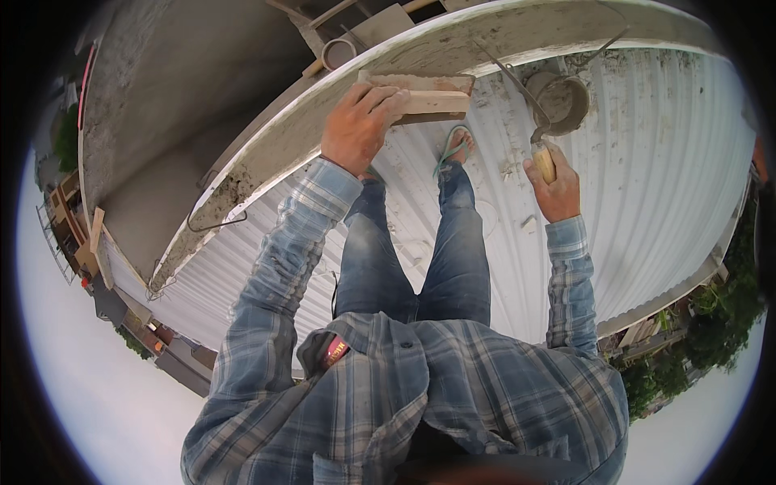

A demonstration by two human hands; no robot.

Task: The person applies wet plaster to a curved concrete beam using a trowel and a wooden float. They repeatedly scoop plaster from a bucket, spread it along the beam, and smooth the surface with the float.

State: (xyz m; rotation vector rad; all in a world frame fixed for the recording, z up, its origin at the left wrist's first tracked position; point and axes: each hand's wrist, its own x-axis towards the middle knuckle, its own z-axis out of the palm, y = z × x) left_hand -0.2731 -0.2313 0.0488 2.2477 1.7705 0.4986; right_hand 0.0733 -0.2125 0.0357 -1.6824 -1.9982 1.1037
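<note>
My left hand point(356, 125) is closed around the grip of a wooden float point(436, 102). The float is held at the curved, plastered wall edge point(283, 145); whether it touches the surface I cannot tell. In my right hand point(556, 187) is the wooden handle of a trowel point(544, 164). Its narrow metal blade points up and to the left, seen nearly edge-on, beside a bucket point(575, 103) with grey mortar in it. The bucket stands on the corrugated metal sheeting, close to the wall, and the trowel's neck overlaps its near rim in view.
White corrugated sheeting point(647, 202) lies under my sandalled feet point(458, 145), spattered with mortar. A bent metal rod point(214, 225) sticks out of the wall at left. Beyond the wall are a lower grey surface point(178, 105), boards and a round container point(338, 53). Trees stand past the right edge.
</note>
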